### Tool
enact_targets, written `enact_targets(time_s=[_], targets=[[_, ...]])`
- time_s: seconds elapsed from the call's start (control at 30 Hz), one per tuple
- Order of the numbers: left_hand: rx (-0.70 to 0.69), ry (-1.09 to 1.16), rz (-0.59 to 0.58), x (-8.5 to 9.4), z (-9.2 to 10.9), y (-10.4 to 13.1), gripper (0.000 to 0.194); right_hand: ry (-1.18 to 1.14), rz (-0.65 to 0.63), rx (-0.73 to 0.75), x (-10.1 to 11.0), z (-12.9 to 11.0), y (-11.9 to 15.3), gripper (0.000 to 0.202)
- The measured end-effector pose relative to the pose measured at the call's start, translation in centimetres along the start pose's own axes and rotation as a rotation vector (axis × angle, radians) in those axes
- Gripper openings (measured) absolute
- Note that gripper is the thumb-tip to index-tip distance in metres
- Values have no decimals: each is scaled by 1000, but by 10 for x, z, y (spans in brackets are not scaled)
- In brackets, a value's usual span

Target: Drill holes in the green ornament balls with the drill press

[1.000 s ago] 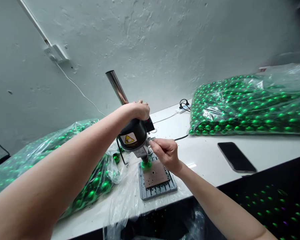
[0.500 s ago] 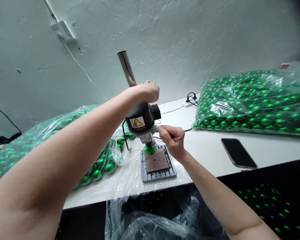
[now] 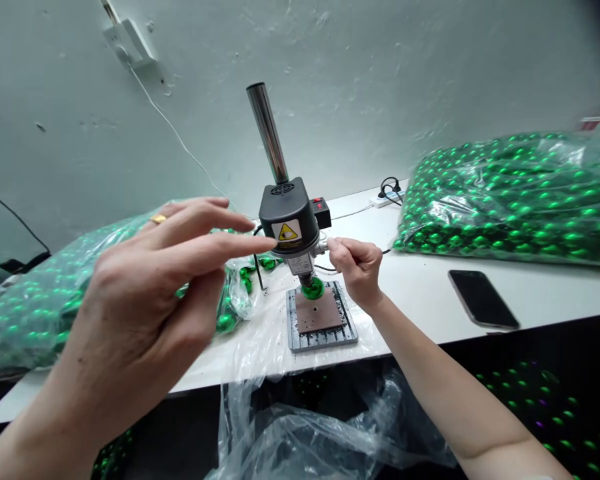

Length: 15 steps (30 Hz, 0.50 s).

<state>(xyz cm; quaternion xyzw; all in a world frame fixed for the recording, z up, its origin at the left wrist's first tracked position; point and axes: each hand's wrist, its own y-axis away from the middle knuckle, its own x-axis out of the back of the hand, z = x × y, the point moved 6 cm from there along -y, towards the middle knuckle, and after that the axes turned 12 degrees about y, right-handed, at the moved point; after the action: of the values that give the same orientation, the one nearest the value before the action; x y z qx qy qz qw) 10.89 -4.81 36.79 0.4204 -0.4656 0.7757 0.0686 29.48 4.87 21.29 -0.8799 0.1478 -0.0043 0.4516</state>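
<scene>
A small bench drill press (image 3: 290, 217) with a black motor cover and a steel column stands on the table. My right hand (image 3: 357, 267) is closed around the feed handle at its right side. Under the chuck sits a shiny green ball (image 3: 313, 289), on a brown board (image 3: 320, 312) with a hole in it. Dark shavings are scattered over the board and the grey slotted base (image 3: 325, 341). My left hand (image 3: 160, 280), with a ring on one finger, is in front and to the left of the machine, fingers apart and holding nothing.
Clear bags of green balls lie at the left (image 3: 35, 320) and right (image 3: 510, 207). A phone (image 3: 483, 299) rests near the table's front edge. A power strip (image 3: 387, 198) lies at the back. Clear plastic sheeting (image 3: 300, 433) hangs over the front edge.
My left hand has come down from above the motor cover to the left foreground, its fingers now spread. My right hand keeps its grip. The view has shifted slightly.
</scene>
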Motion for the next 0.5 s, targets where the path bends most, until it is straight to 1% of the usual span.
enact_targets(time_s=[0.07,0.13,0.17,0.23,0.3,0.37,0.43,0.5], targets=[[53,7,3,1,-16,11,33,1,3,-7,0,1,0,50],[113,28,-20,-5,-34,18,32,1,6,-13,-1,3,1,50],[148,47,-43,-12,-43,22,31,0,7,-14,-1,3,1,51],[222,91,-105,-31,-64,30,27,-1,9,-15,-1,4,1,52],[321,131,-177,-58,-87,42,23,0,13,-14,-1,4,1,52],[439,169,-243,-92,-110,57,23,2,15,-13,0,4,0,52],[553,215,-279,-128,-129,73,37,5,13,-12,0,4,0,52],[635,258,-276,-161,-143,86,53,7,9,-11,0,4,1,52]])
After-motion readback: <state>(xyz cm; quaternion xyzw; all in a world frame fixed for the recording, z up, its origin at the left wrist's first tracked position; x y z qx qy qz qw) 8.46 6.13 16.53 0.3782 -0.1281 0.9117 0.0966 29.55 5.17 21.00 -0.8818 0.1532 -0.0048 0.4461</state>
